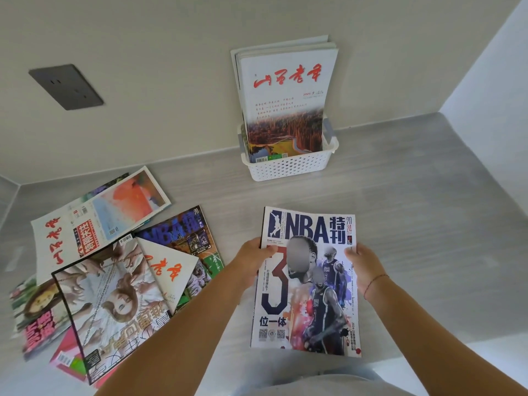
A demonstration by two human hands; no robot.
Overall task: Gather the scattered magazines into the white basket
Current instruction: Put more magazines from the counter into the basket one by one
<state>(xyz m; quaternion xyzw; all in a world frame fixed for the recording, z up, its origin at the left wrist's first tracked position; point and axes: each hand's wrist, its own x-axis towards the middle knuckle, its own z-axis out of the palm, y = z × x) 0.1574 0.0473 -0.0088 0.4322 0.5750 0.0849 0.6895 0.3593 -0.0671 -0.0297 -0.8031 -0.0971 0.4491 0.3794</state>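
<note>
An NBA magazine (307, 307) with basketball players on its cover is held over the grey counter in front of me. My left hand (254, 261) grips its left edge, thumb on the cover. My right hand (364, 267) grips its right edge. The white perforated basket (288, 167) stands against the back wall with several magazines upright in it; the front one (285, 104) is white with red calligraphy. A loose pile of scattered magazines (108, 267) lies on the counter to the left.
A dark wall socket (67, 87) is on the back wall at upper left. A side wall (491, 81) closes the counter on the right. The grey counter (414, 224) runs between the basket and its front edge.
</note>
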